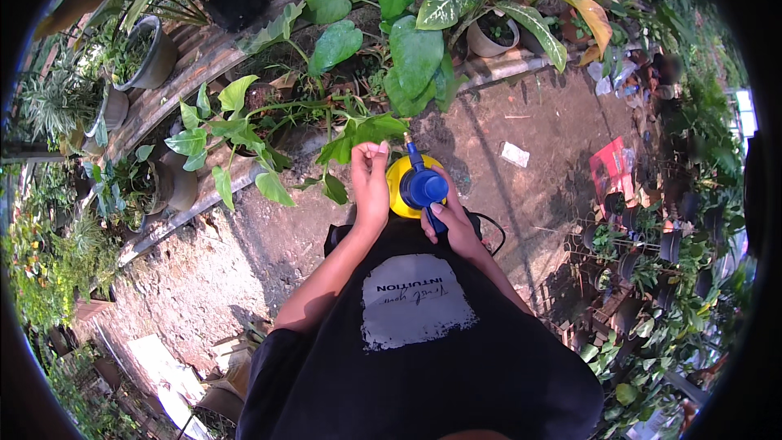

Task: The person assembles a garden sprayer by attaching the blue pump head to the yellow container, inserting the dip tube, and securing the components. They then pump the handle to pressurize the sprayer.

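One sprayer is clasped by the curled right hand; left hand, fingers half-curled, hold unclear, is best kept off the nozzle!

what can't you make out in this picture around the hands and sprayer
All in the head view:
- Yellow sprayer bottle: its base and how full it is, hidden by its blue top and its own upper part.
- Left hand: whether it touches the leaf, as they overlap from above.
- Thin black loop: its ends, behind the right hand and black shirt.
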Tool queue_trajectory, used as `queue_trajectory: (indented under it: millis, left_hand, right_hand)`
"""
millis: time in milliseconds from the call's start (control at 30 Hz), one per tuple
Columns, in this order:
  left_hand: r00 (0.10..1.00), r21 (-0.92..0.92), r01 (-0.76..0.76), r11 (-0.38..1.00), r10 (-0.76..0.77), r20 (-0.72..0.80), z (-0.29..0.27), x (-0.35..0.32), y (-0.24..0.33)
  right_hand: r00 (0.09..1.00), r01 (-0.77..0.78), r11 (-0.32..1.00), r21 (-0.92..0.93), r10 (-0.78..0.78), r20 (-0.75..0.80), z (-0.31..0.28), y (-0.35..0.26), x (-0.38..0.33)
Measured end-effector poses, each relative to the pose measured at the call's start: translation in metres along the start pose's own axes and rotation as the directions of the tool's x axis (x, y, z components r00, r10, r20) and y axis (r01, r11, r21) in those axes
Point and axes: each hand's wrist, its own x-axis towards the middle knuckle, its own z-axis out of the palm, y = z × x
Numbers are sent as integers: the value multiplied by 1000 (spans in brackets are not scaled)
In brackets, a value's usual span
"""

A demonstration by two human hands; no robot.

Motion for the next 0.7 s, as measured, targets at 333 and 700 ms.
queue_trajectory:
  millis: [333, 700]
  left_hand:
    - [673, 280, -344, 896, 27, 739, 27, -28, 97]
    - [620, 301, -736, 606, 425, 659, 17, -29, 40]
  right_hand:
    - [991, 97, 972, 212, -114, 73, 6, 13, 6]
    - [984, -36, 971, -235, 75, 161, -5, 13, 9]
